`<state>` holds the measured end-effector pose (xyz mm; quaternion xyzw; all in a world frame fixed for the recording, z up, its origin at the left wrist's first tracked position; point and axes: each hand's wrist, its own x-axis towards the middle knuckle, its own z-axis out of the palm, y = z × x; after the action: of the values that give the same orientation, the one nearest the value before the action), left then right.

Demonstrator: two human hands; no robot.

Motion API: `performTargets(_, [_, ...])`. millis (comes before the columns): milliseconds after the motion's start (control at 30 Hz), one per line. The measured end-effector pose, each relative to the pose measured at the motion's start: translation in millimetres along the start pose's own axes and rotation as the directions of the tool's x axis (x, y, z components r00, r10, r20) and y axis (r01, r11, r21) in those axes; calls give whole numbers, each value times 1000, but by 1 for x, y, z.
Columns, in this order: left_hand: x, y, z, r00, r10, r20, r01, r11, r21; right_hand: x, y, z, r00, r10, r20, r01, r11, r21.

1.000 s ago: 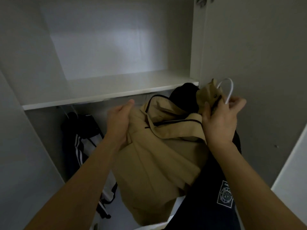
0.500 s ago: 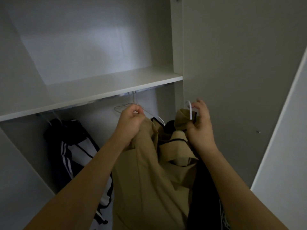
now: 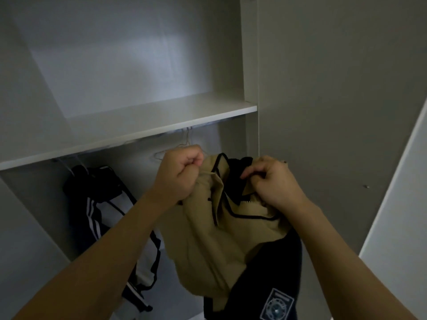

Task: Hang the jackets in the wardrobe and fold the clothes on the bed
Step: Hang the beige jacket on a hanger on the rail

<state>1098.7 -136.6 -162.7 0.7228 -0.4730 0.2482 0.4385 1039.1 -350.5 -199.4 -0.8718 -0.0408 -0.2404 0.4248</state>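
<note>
While gripping tan jacket [image 3: 215, 239] with both fists, left hand [image 3: 179, 173] and right hand [image 3: 271, 181]: mid-hanging; next, hook onto wardrobe rail [image 3: 111, 147].

The tan jacket [image 3: 215, 245] (black trim, black lining) hangs bunched in front of the wardrobe [image 3: 138, 121]; a black-and-white jacket [image 3: 99, 211] hangs inside, probably from the rail.
</note>
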Motion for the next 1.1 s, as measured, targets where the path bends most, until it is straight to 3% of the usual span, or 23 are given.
performTargets(133, [10,16,-5,947,232,222,-278,939,204,1,2,8,1000,-17,0,17,996,-90])
performTargets(200, [14,23,-7,912,285,296,-354,911,211,0,-3,13,993,-117,15,118,985,-129])
performTargets(300, [17,31,-8,895,320,311,-386,904,182,1,-10,19,951,-271,151,295,940,-171])
performTargets(400, [16,33,-8,903,312,295,-377,905,196,7,-18,23,915,-321,245,374,903,-211])
performTargets(633, [1,13,-13,959,142,245,-239,871,430,-5,-20,36,988,-139,74,141,989,-32])
performTargets(767, [-17,-7,-11,974,90,210,-177,880,441,-13,-19,28,968,-148,203,122,983,137])
performTargets(867, [-20,-6,-2,989,101,104,-137,880,455,-14,-23,28,942,-184,281,212,975,-71])
performTargets(967, [-18,0,0,990,99,104,-138,858,495,-10,-21,34,955,-176,238,214,966,-143])
performTargets(1033, [-24,3,-6,990,-29,137,-40,878,477,-7,-15,36,976,-135,173,161,976,-147])
performTargets(1100, [-40,1,-9,944,-212,254,66,873,484,-8,-9,38,987,-108,119,126,980,-157])
